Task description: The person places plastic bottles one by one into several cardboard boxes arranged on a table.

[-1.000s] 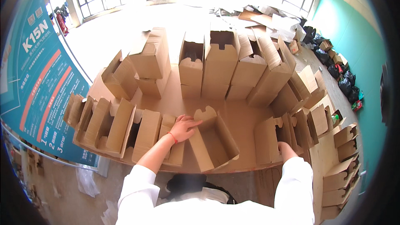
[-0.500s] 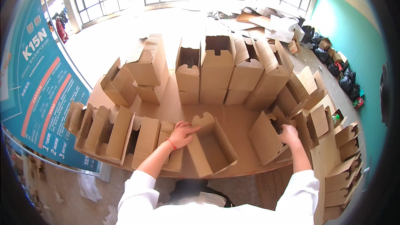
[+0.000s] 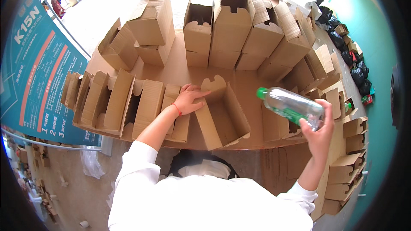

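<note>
Head view: gripped clear plastic bottle (image 3: 293,107) near its base in right hand (image 3: 320,132), thumb to near side, fingers curled round far side. Held tilted above worktop (image 3: 197,73), green cap higher and pointing left, apart from open-topped corrugated carton (image 3: 223,117); probably gripped low to keep cap end unobstructed. Laid left hand (image 3: 188,99) over carton's upper left edge, index finger extended, presumably to steady light cardboard. Could not tell whether pinching or merely pressing there. Noted side-by-side row of cartons (image 3: 109,98) further left, perhaps packed close to save room.
</note>
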Available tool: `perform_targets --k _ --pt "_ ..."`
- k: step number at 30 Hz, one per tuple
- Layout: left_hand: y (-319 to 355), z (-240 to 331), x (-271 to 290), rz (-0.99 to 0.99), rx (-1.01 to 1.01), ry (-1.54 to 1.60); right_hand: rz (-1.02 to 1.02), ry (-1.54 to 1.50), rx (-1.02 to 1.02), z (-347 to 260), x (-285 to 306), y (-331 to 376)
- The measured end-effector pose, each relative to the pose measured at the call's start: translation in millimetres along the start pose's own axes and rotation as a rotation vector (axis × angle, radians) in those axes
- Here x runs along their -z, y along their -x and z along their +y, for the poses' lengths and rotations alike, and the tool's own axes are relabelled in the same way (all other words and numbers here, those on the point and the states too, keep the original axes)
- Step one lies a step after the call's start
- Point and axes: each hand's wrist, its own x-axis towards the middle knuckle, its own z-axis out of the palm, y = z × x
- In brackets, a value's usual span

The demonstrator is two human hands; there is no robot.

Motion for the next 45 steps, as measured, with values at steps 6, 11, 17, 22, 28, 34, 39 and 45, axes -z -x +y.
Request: perform_targets --k 6,11,17,22,28,34,39,45 --pt "0.7 -2.8 -1.2 0.029 -0.012 -0.04 -0.257 0.152 0.36 -35.4 -108.4 25.6" --pt "0.7 1.9 -5.5 0.062 -0.038 -0.074 -0.314 0.375 0.412 12.9 -211.9 57.4" --pt "1.1 -3.3 -9.0 0.038 -0.013 -0.058 -0.606 0.661 0.259 14.0 -204.9 54.7" --pt "-1.2 8.8 -1.3 -0.032 -0.014 -0.064 -0.876 0.601 0.225 40.5 -178.1 64.2" --pt "-4.0 11.6 -7.6 0.202 -0.207 0.15 -0.676 0.16 0.359 43.5 -123.7 73.4" --pt "-8.5 29.8 -5.1 0.041 -0.127 0.384 -0.39 0.362 0.268 53.3 -146.7 87.8" --pt "-12.1 38.1 4.3 0.001 -0.168 0.103 -0.04 0.523 0.359 42.0 -168.0 91.9" --pt "-46.9 59.1 -22.1 0.257 -0.039 0.031 -0.232 -0.029 0.117 65.9 -188.3 115.0"
